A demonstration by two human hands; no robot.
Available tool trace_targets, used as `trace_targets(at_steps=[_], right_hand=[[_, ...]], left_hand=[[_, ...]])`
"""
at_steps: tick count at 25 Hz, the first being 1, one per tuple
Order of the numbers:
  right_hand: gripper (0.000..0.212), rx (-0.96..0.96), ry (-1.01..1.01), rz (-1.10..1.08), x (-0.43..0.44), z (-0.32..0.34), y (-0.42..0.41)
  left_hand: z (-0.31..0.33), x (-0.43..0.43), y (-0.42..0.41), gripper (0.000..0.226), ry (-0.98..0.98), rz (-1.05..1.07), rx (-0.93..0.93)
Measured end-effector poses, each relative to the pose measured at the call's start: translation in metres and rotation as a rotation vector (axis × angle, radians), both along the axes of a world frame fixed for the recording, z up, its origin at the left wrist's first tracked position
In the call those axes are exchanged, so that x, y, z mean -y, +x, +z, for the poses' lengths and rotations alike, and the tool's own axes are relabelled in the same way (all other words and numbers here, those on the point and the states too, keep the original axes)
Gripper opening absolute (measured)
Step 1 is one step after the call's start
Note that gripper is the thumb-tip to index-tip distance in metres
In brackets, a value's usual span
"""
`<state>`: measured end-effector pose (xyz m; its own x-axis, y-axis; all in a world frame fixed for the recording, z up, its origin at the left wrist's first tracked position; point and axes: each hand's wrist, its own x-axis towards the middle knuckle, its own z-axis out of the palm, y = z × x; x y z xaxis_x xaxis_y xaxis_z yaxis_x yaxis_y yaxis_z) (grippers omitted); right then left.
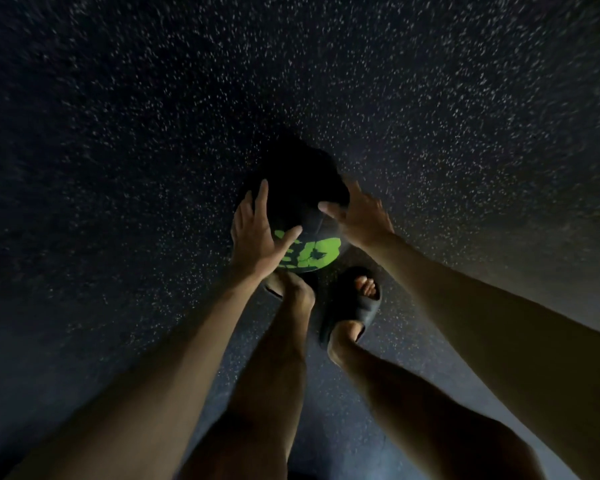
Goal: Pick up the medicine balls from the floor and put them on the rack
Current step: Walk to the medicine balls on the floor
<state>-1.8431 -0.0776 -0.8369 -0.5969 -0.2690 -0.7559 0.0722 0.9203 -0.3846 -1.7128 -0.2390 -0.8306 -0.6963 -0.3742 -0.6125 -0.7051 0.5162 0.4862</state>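
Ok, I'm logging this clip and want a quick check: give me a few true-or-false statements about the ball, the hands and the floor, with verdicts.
1. The left hand and the right hand both touch the medicine ball. True.
2. The ball's lettering is red. False: it is green.
3. The floor is dark with pale speckles. True.
4. A rack stands behind the ball. False: only floor shows there.
5. The person is barefoot. False: a dark slide sandal is on a foot.

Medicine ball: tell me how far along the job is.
Done: nothing shown; no rack in view. In hand: left hand and right hand press the sides of one ball over the floor; lifted or not, unclear. Left: carry it to the rack, then any other balls.
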Motion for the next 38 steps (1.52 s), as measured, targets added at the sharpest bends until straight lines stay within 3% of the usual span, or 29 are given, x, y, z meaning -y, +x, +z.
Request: trace_targets(at_steps=[5,7,11,16,19,22,26,31,34,38], right_hand=[[0.058,-0.05,0.044,-0.24,0.046,0.007,-0.034],[0.059,-0.092,0.015,-0.211,0.051,0.018,-0.032],[0.09,-0.092,-0.035,0.007,0.049,0.03,-0.015],[0.089,-0.112,-0.034,0.019,0.056,0.01,-0.072],[0.079,-0.021,-0.095,-0.094,0.061,-0.004,-0.127],[0.07,0.02,-0.053,-0.231,0.068,-0.014,-0.172],[0.084,0.094,-0.115,-0.361,0.061,-0.024,-0.196],[0.124,0.261,-0.284,-0.453,0.048,-0.036,-0.191],[0.115,0.281,-0.271,-0.547,0.061,-0.034,-0.214],[0.102,0.3,-0.233,-0.696,0.082,-0.031,-0.253]], left_hand=[[-0.001,0.055,-0.046,0.102,0.004,-0.143,0.093],[0.001,0.064,-0.074,0.093,0.013,-0.03,0.132],[0.0,0.067,-0.135,0.078,-0.018,0.247,0.164],[-0.01,0.087,-0.178,0.075,-0.023,0.169,0.155],[-0.008,0.089,-0.188,0.086,-0.027,0.198,0.046],[0.001,0.071,-0.211,0.098,0.037,0.387,0.186],[0.01,0.055,-0.281,0.092,0.124,0.508,0.252],[0.002,0.066,-0.336,0.082,0.054,0.279,0.14],[-0.004,0.071,-0.347,0.078,0.049,0.076,-0.054],[-0.005,0.064,-0.356,0.083,-0.115,0.02,-0.09]])
